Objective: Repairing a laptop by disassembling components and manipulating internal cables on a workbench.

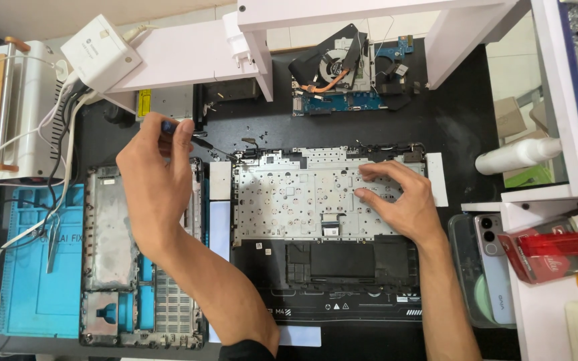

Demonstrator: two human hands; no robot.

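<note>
Silver laptop keyboard frame (302, 194) is laid at the black table's (463, 120) centre. Its right part is pressed by the flat, spread right hand (396, 197); a screwdriver (199, 139) is gripped by the left hand (155, 177) at its upper left corner.

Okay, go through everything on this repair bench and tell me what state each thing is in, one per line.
Left hand: gripping a screwdriver.
Screwdriver: tip at the palmrest's top left corner.
Right hand: fingers pressing flat on the palmrest.
Laptop palmrest: stripped, metal keyboard backplate exposed.
Bottom cover: removed, lying inside-up.
Motherboard with fan: taken out, set aside.
Phone: lying back-up.
</note>
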